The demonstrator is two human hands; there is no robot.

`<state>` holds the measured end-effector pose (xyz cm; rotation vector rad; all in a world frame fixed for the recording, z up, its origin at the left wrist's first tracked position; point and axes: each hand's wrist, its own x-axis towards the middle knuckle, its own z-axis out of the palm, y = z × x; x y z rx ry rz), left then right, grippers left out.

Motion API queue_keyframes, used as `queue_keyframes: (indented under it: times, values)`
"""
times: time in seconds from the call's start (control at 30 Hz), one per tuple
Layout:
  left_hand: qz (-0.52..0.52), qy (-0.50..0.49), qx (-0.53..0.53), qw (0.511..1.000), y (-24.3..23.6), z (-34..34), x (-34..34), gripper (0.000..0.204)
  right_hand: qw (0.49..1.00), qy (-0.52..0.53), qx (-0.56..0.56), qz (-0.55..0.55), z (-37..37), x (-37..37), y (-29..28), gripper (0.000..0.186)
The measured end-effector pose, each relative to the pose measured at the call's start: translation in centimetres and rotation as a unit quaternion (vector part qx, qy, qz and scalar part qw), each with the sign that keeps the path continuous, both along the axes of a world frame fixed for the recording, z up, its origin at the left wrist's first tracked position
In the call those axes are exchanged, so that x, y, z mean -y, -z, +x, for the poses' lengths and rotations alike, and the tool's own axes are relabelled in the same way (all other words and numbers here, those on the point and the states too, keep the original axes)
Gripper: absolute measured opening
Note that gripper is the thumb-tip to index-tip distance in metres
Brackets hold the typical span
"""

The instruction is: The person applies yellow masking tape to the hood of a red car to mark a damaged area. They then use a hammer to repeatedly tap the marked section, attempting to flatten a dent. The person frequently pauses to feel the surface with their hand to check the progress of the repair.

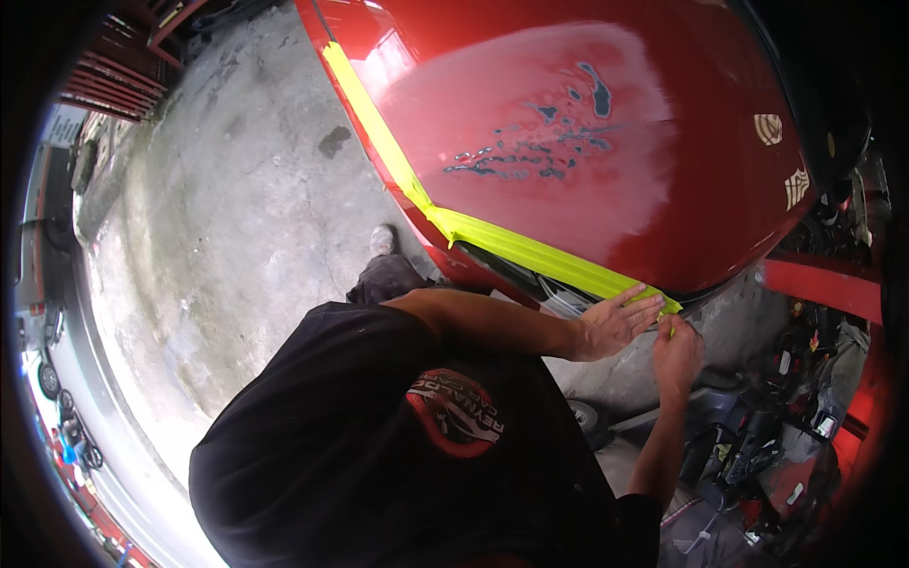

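Yellow-green masking tape (540,251) runs along the near edge of a red car hood (701,199), above a partly covered headlight (565,295). A second strip of the same tape (369,109) follows the hood's left side, and the two overlap at the corner. My left hand (620,324) lies with fingers stretched out over the tape near its right end. Just beside it, my right hand (678,352) is closed in a pinch on the tape's end. A dull, sanded patch (530,104) with dark, irregular spots covers much of the hood.
Grey concrete floor (227,170) spreads to the left, with a shoe (382,239) near the car. A red metal beam (824,287) stands at the right, above cluttered dark machine parts (748,426). A red slatted gate (114,85) is far left; a street with vehicles lies beyond.
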<state>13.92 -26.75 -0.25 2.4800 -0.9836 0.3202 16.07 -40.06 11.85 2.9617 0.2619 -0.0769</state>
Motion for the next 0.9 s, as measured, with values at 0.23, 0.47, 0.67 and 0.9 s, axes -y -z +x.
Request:
queue_keyframes:
  times: [0.23,0.47,0.67,0.9]
  values:
    - [0.02,-0.01,0.052,0.998,-0.5,0.2,0.0,0.059,0.998,0.063,-0.024,-0.003,1.0,-0.1,-0.2,0.026]
    - [-0.025,0.005,0.059,0.998,0.6,0.9,-0.1,0.059,0.973,0.192,0.083,0.094,-0.4,-0.3,2.8,0.034]
    - [0.05,0.012,0.092,0.994,-0.4,1.0,-0.8,0.062,0.911,0.27,0.185,0.252,-3.6,11.0,4.2,0.04]
    - [0.057,0.022,0.106,0.993,2.0,-1.7,-8.7,0.063,0.868,0.237,0.338,0.276,-4.1,5.2,1.7,0.041]
